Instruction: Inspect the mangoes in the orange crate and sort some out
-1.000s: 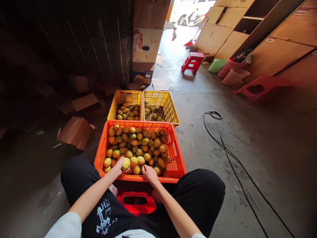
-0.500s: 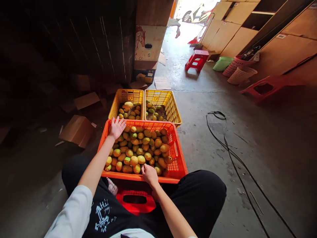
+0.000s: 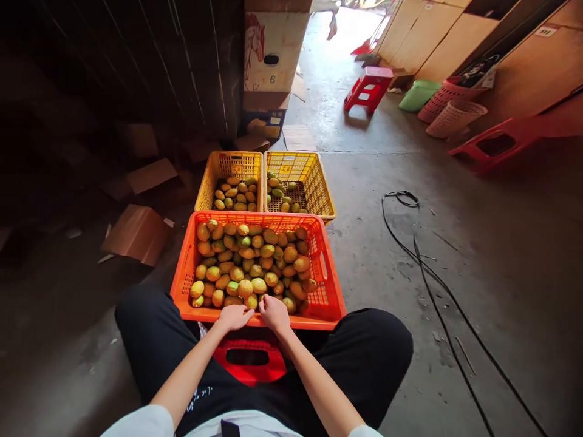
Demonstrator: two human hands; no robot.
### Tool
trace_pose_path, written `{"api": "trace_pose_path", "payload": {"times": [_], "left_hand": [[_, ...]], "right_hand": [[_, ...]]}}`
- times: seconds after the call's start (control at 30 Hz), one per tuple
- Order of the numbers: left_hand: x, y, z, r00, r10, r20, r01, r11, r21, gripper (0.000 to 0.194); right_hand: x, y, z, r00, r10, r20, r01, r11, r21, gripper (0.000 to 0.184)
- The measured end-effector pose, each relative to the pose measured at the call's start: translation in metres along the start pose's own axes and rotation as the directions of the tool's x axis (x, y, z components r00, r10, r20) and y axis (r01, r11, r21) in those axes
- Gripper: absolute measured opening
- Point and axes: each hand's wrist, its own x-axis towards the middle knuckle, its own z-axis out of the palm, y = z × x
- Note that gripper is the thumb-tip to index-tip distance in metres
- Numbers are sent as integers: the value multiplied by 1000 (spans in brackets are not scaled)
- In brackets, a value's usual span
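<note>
Orange crate [image 3: 336,297] holds fruit [image 3: 245,288]; carton [image 3: 282,57] reads "6".

There is one orange rectangular plastic crate [image 3: 314,321], with two bare hands, the left hand [image 3: 235,317] and the right hand [image 3: 275,313], at its near rim. Directly behind it are two yellow plastic mesh crates [image 3: 316,179]; farther, to its right, two red plastic stools [image 3: 376,91] and two pink perforated baskets [image 3: 456,118]. Its oval yellow-green fruits [image 3: 258,285] cannot be counted exactly.

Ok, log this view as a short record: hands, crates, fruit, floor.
Left hand: at the near rim of the orange crate
Right hand: curled, beside the left; contents unclear
Yellow crates: two, side by side, beyond the orange one
Fruit: many in the orange crate, fewer in each yellow one
Floor: black cable, right; red stool farther off
</note>
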Motion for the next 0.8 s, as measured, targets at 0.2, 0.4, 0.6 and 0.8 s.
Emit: {"api": "trace_pose_path", "payload": {"times": [0.2,0.4,0.6,0.8], "left_hand": [[42,-1,-11,979,-10,-206,-5,997,-76,13],[96,44,-50,889,-74,-451,13,990,-137,48],[155,106,-92,863,-170,-475,63,970,-233,82],[176,122,-97,824,-319,-469,88,889,-450,54]], "right_hand": [[1,2,0,998,5,64,-5,1000,2,29],[4,2,7,998,52,18,-53,997,61,24],[4,0,5,997,71,42,-74,995,72,24],[6,4,13,995,89,39,-92,992,88,20]]}}
